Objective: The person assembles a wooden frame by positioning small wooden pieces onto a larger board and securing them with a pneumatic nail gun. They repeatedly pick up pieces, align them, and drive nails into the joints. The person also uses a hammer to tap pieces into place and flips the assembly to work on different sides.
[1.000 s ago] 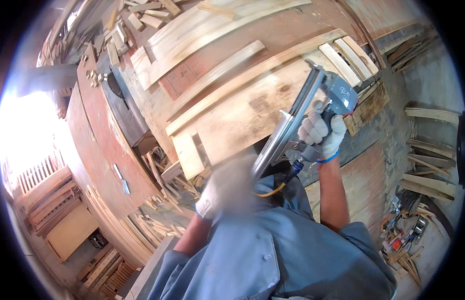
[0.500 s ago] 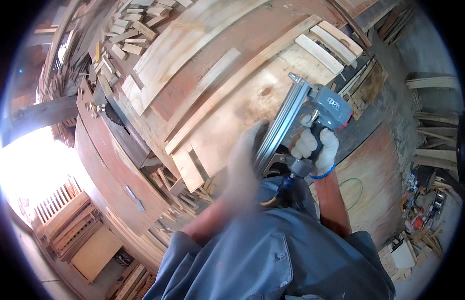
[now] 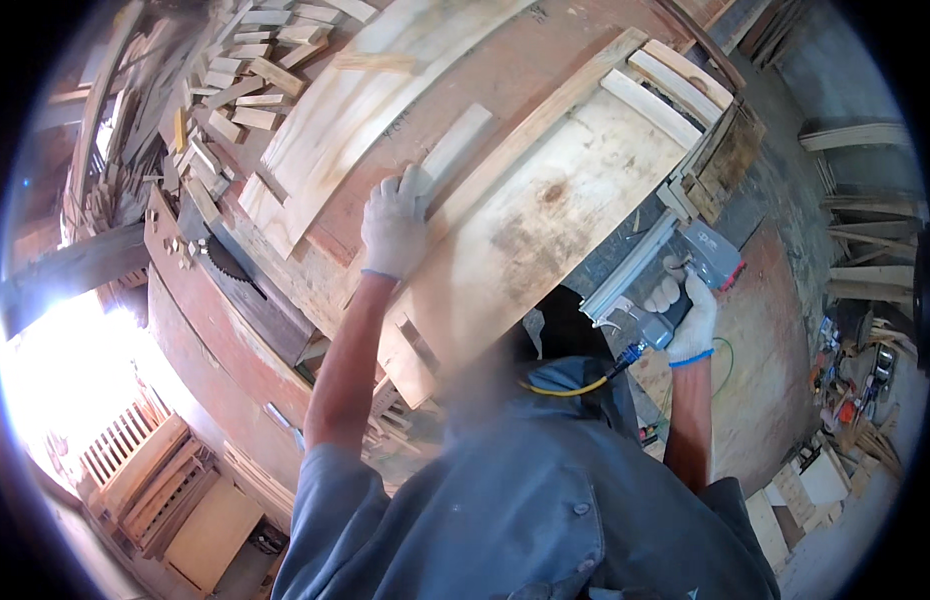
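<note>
My left hand (image 3: 393,228), in a white knit glove, reaches forward over the workbench. Its fingers curl over a pale wooden strip (image 3: 457,146), hiding part of it. Beside the strip runs a longer wooden batten (image 3: 530,125), along the far edge of a knotted plywood panel (image 3: 545,205). My right hand (image 3: 687,305), also gloved, is wrapped around the handle of a grey nail gun (image 3: 707,252). The gun is held off the panel's near right side, its long magazine slanting down toward me. A yellow air hose (image 3: 565,390) joins it through a blue fitting.
Short wooden blocks (image 3: 255,85) are heaped at the far left, near a larger plywood sheet (image 3: 385,85). A toothed saw blade (image 3: 225,265) protrudes at the left. Short slats (image 3: 653,105) lie at the panel's right end. Tools and offcuts (image 3: 855,400) litter the right side.
My left hand has moved from near my waist, forward and left, onto the pale strip. My right hand has carried the nail gun to the right, off the panel.
</note>
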Demonstrator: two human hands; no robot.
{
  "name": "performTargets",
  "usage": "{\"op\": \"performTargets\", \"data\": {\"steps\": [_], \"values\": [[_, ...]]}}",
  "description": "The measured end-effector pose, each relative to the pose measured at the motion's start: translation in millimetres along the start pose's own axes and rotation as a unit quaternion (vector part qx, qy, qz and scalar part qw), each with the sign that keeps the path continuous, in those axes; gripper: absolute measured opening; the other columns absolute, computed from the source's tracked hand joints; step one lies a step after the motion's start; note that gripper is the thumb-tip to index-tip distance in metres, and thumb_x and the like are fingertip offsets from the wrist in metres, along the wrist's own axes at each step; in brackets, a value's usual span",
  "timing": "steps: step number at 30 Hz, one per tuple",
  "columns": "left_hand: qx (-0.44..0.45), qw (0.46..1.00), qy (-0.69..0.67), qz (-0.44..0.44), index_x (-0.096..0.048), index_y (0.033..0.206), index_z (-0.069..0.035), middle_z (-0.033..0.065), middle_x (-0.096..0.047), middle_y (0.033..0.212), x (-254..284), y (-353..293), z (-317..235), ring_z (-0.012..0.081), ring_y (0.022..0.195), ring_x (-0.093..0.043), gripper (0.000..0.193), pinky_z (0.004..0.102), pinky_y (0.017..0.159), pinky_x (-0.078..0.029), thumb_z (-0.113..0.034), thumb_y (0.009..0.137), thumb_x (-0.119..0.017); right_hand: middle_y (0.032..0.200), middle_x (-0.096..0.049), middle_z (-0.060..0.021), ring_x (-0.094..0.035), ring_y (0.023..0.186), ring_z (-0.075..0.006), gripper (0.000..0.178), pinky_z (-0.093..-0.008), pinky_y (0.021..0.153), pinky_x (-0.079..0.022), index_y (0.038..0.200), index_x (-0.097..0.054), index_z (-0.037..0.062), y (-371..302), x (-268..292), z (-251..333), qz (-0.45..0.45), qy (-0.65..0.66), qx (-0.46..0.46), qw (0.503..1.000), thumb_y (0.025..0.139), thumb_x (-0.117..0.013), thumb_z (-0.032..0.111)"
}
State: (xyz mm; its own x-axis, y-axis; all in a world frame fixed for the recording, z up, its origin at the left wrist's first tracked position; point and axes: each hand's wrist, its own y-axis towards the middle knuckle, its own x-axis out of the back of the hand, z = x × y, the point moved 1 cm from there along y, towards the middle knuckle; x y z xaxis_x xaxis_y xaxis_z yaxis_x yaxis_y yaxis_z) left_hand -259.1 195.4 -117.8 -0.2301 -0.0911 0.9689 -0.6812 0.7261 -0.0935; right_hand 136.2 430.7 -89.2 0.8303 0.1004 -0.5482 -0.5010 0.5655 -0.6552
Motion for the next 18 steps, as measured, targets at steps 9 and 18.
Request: {"op": "performTargets", "data": {"steps": [9,18], "values": [[-0.103,0.911,-0.367,0.158,-0.070,0.129,0.000,0.0156,-0.066,0.143,77,33,19,0.0253,0.126,-0.065,0.032,0.0354,0.107,-0.049,-0.012,0.103,-0.059,0.072,-0.050,-0.0025,-0.052,0.065,-0.0222,0.042,-0.0413,0.066,-0.047,0.126,-0.060,-0.0022,-7,-86,-18,0.055,0.045,-0.014,0.997,0.100,-0.061,0.030],[-0.244,0.906,-0.314,0.144,-0.069,0.126,-0.002,0.0181,-0.066,0.137,70,57,-27,0.0352,0.118,-0.067,0.028,0.0382,0.103,-0.052,-0.009,0.102,-0.058,0.072,-0.054,-0.0054,-0.056,0.063,-0.0232,0.046,-0.0421,0.065,-0.050,0.133,-0.059,-0.0046,26,-144,-8,0.102,-0.101,0.014,0.990,0.098,-0.059,0.026]]}}
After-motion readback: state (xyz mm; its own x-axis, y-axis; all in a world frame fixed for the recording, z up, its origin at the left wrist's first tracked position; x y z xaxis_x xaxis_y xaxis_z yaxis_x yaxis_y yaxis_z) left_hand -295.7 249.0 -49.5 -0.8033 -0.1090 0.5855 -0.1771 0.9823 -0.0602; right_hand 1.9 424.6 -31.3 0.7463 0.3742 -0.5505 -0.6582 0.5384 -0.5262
